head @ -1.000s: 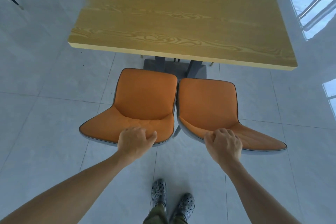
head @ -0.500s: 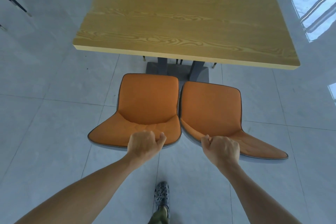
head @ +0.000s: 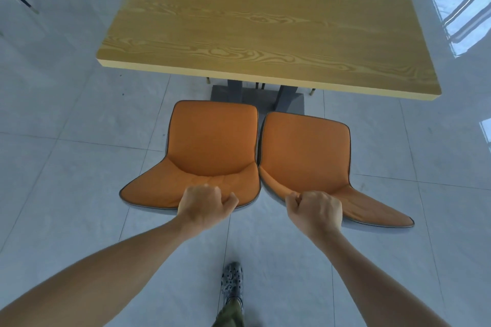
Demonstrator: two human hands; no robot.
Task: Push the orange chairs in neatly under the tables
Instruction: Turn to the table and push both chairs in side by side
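Left grip [head: 206, 204] and right grip [head: 316, 211] — each clamped on an orange chair's [head: 212, 146] backrest top; tabletop [head: 255, 29] beyond — seats not yet under it.

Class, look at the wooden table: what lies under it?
Under the wooden table a dark grey pedestal base and thin chair legs show. The tabletop hides everything further back. The two near orange chairs sit outside it.

Seen from above: left hand [head: 206, 204] grips the top edge of the left chair [head: 212, 151], right hand [head: 317, 211] grips the right chair [head: 305, 151]. Both orange seats sit side by side, short of the wooden table [head: 265, 29].
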